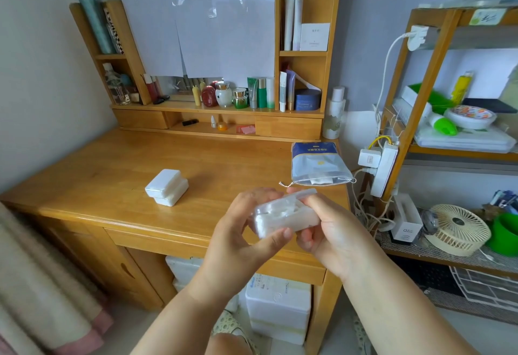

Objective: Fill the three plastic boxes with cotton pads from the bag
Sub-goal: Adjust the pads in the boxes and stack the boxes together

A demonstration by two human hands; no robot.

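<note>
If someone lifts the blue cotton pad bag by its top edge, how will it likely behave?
The cotton pad bag lies slumped flat on the desk, so it would probably flop and sag. It looks thin and partly empty, so likely light. Its open drawstring mouth might spill pads.

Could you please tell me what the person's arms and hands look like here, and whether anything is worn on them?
Both forearms are bare, with no sleeves in view. The left hand and right hand wear no gloves, and no rings, watch or bracelets are visible. The fingernails look short and unpainted.

Both hands hold 1 clear plastic box of cotton pads above the desk's front edge — left hand, right hand. 2 closed boxes sit stacked mid-desk; the bag lies at the right edge.
</note>
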